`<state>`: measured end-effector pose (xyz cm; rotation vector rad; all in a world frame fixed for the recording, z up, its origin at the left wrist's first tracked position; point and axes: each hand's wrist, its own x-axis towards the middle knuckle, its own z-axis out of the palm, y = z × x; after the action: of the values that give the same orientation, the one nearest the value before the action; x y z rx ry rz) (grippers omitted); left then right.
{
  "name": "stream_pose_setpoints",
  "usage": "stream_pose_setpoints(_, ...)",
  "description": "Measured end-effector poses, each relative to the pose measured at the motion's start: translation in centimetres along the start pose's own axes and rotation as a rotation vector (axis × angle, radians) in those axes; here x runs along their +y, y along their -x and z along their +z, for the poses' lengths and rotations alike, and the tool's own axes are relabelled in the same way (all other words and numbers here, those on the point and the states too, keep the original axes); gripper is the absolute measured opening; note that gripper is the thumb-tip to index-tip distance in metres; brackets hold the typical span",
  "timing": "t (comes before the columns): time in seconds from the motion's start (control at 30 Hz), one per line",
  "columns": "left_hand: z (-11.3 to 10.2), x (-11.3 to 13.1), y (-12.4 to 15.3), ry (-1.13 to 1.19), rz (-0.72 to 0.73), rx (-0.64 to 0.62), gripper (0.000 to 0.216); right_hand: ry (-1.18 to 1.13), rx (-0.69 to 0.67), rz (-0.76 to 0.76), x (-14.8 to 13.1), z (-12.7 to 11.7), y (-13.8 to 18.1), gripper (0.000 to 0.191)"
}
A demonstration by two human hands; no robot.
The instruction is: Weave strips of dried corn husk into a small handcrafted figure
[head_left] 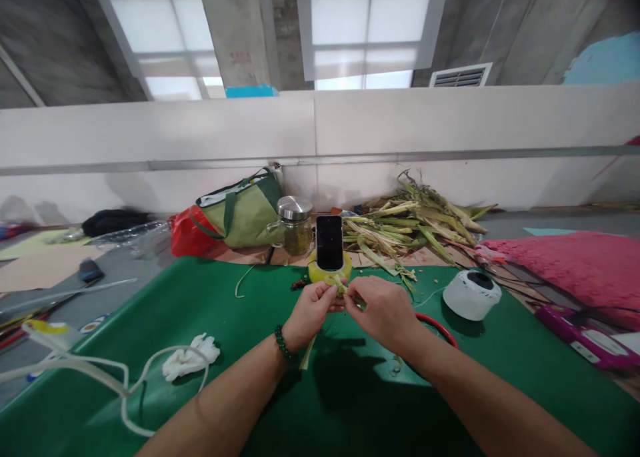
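Close together in the middle, both hands pinch a pale green plant strip (341, 284). My left hand (311, 311), with a dark green bead bracelet (283, 343) at its wrist, has thumb and forefinger closed on it. The fingers of my right hand (383, 308) are bent around the strip from the other side. A loose tail (308, 354) hangs below the left hand. Just beyond the fingers, a black phone (329, 242) leans upright at a yellow roll (315, 271), maybe tape. Small dark red beads (299, 283) lie left of it.
A green mat (240, 377) covers the table. Behind it are a pile of plant stalks (415, 217), a glass jar (295, 233) and a green bag (240, 210). At right sit a white roll (470, 295) and a red curved thing (440, 325); at left, crumpled tissue (190, 358) and white cable (100, 362).
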<state>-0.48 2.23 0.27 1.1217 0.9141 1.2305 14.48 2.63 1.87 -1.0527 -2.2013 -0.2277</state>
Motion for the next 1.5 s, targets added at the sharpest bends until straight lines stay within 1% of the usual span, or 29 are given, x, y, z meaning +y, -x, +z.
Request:
stream_pose_setpoints(0.1, 0.2, 0.3, 0.2, 0.01, 0.017, -0.003, 0.041, -0.014, -0.039, 0.001, -0.7, 0.2, 0.3, 0.014)
stream_pose_setpoints(0.2, 0.1, 0.4, 0.3, 0.042, 0.022, -0.021, 0.039, -0.124, -0.073, -0.008, -0.9, 0.4, 0.4, 0.017)
stream_pose_setpoints(0.3, -0.1, 0.4, 0.3, 0.099, -0.012, -0.047, 0.041, -0.205, -0.095, -0.028, -1.0, 0.3, 0.3, 0.019)
stream_pose_setpoints(0.4, -0.2, 0.5, 0.3, 0.115, -0.028, -0.05, 0.042, -0.211, -0.097, -0.065, -1.1, 0.1, 0.4, 0.02)
stream_pose_setpoints(0.5, -0.3, 0.5, 0.2, 0.107, -0.029, -0.045, 0.041, -0.223, -0.127, -0.116, -1.4, -0.1, 0.4, 0.023)
stream_pose_setpoints(0.67, -0.3, 0.6, 0.2, 0.099, -0.029, -0.012, 0.041, -0.217, -0.152, -0.195, -1.9, -0.4, 0.6, 0.026)
stream_pose_setpoints(0.77, -0.2, 0.7, 0.3, 0.091, -0.029, -0.01, 0.04, -0.177, -0.17, -0.205, -2.2, -0.2, 0.8, 0.023)
stream_pose_setpoints(0.87, -0.3, 0.8, 0.3, 0.041, 0.02, 0.005, 0.037, -0.166, -0.195, -0.175, -2.3, -0.1, 1.0, 0.018)
stream_pose_setpoints(0.93, -0.5, 0.9, 0.2, 0.008, 0.042, 0.013, 0.036, -0.241, -0.22, -0.183, -2.0, -0.4, 0.8, 0.016)
stream_pose_setpoints(0.97, -0.6, 0.9, 0.1, -0.001, 0.034, 0.01, 0.037, -0.299, -0.208, -0.178, -1.7, -0.7, 0.6, 0.015)
stream_pose_setpoints(1.0, -0.8, 1.0, 0.1, -0.005, 0.016, 0.0, 0.038, -0.359, -0.174, -0.154, -1.2, -1.0, 0.3, 0.013)
stream_pose_setpoints(1.03, -0.9, 1.0, 0.1, -0.005, -0.003, -0.012, 0.039, -0.42, -0.124, -0.099, -0.7, -1.3, 0.0, 0.014)
stream_pose_setpoints(1.07, -1.0, 1.1, 0.1, -0.002, -0.022, -0.025, 0.04, -0.465, -0.051, -0.001, -0.1, -1.6, -0.4, 0.018)
stream_pose_setpoints(1.1, -1.1, 1.2, 0.1, 0.004, -0.035, -0.036, 0.04, -0.512, -0.027, 0.096, 0.5, -1.8, -0.7, 0.019)
stream_pose_setpoints(1.13, -1.1, 1.3, 0.1, 0.011, -0.04, -0.042, 0.04, -0.598, -0.073, 0.192, 1.0, -1.9, -1.0, 0.019)
stream_pose_setpoints(1.2, -1.1, 1.5, 0.2, 0.024, -0.033, -0.048, 0.039, -0.832, -0.294, 0.341, 1.9, -1.9, -1.5, 0.027)
stream_pose_setpoints(1.23, -1.0, 1.6, 0.2, 0.023, -0.025, -0.052, 0.038, -0.929, -0.396, 0.393, 2.1, -1.8, -1.7, 0.031)
stream_pose_setpoints(1.27, -1.0, 1.7, 0.3, 0.013, -0.016, -0.056, 0.037, -0.996, -0.462, 0.428, 2.3, -1.6, -1.8, 0.033)
stream_pose_setpoints(1.3, -1.0, 1.8, 0.3, -0.01, -0.006, -0.065, 0.036, -1.033, -0.495, 0.447, 2.4, -1.5, -1.8, 0.034)
stream_pose_setpoints(1.4, -1.0, 2.1, 0.5, -0.117, 0.041, -0.107, 0.032, -1.072, -0.469, 0.447, 2.8, -1.4, -1.9, 0.032)
stream_pose_setpoints(1.5, -0.9, 2.2, 0.6, -0.174, 0.063, -0.16, 0.031, -1.101, -0.473, 0.416, 3.4, -1.9, -1.9, 0.029)
